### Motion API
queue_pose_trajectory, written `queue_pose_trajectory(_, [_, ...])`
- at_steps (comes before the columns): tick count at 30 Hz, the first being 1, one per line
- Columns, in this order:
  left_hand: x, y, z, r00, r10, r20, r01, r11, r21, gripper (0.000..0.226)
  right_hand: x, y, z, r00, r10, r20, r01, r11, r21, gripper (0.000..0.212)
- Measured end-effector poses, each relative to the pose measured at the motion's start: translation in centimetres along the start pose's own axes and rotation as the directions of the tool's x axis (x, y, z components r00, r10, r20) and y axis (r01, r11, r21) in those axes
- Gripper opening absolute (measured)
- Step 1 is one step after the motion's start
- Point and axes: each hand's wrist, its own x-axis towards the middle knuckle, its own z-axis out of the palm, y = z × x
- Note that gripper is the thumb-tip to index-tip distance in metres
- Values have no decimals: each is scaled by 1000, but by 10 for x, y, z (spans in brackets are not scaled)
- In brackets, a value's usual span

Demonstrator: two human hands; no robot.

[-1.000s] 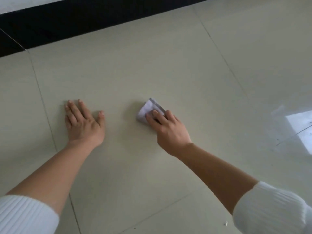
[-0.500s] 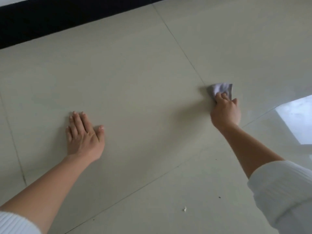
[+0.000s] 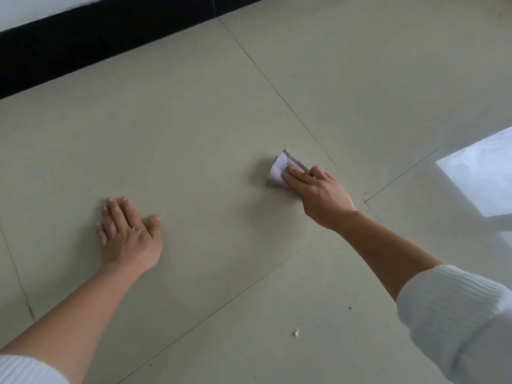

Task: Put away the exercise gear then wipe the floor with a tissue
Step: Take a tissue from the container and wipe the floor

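The folded white tissue (image 3: pixel 278 169) lies flat on the pale tiled floor (image 3: pixel 194 120), just short of a grout line that runs diagonally past its far side. The right hand (image 3: pixel 318 194) rests on the tissue's near right edge. Two fingers (image 3: pixel 295 176) lie straight across it and press it to the tile, while the outer fingers curl at the knuckle. The thumb is hidden under the hand, so this looks like pressing rather than pinching, though I cannot be sure. The left hand (image 3: pixel 128 236) is well to the left of the tissue and nearer the camera. It is spread flat on the floor, palm down, fingers straight and holding nothing. White ribbed sleeves (image 3: pixel 457 314) cover both arms from above the forearm. Nearer than the tissue and slightly right of it lies a small white scrap (image 3: pixel 296 333), with a few dark specks around it. A bright window reflection (image 3: pixel 479 176) shines on the tiles far to the tissue's right. A black skirting band (image 3: pixel 97 37) runs along the wall well beyond the tissue, up and to the left.
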Motion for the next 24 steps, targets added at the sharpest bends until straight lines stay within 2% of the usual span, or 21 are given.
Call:
queue_pose_trajectory(2, [-3, 0, 1, 1000, 7, -7, -7, 1000, 5, 69, -3, 22, -5, 950, 309, -45, -306, 950, 55, 59])
queue_pose_trajectory(4, [-3, 0, 2, 1000, 19, -23, -19, 1000, 4, 69, 0, 31, -9, 805, 592, -28, -590, 805, 54, 58])
queue_pose_trajectory(6, [-3, 0, 3, 999, 26, -37, -26, 1000, 1, 68, 12, 24, -11, 691, 723, -9, -722, 691, 26, 58])
queue_pose_trajectory(8, [-3, 0, 5, 998, 31, -47, -31, 1000, -4, 68, 25, 4, -11, 672, 741, -3, -740, 671, 45, 60])
queue_pose_trajectory(10, [-3, 0, 8, 997, 32, -68, -34, 999, -18, 67, 31, -21, -6, 755, 656, -7, -654, 754, 70, 63])
queue_pose_trajectory(13, [-2, -1, 12, 994, 33, -105, -37, 999, -36, 66, 29, -60, 5, 909, 417, -12, -415, 906, 83, 63])
queue_pose_trajectory(16, [-1, 1, 15, 992, 28, -126, -35, 998, -55, 78, 25, -91, 15, 974, 223, -51, -216, 970, 110, 60])
queue_pose_trajectory(19, [-2, 3, 15, 988, 28, -151, -39, 997, -69, 80, 11, -111, 22, 995, -86, -51, 91, 991, 102, 57])
queue_pose_trajectory(21, [-2, 1, 15, 989, 36, -140, -45, 997, -63, 79, 2, -103, 22, 942, -327, -73, 332, 940, 75, 54])
queue_pose_trajectory(22, [-2, 0, 15, 991, 41, -129, -48, 997, -56, 79, -1, -89, 23, 914, -395, -90, 400, 915, 42, 54])
queue_pose_trajectory(23, [-2, -2, 14, 991, 51, -120, -57, 997, -45, 78, -4, -71, 23, 914, -390, -114, 395, 919, 19, 56])
queue_pose_trajectory(24, [-1, -5, 13, 992, 61, -114, -66, 997, -35, 76, -7, -49, 20, 952, -275, -137, 282, 959, 28, 58])
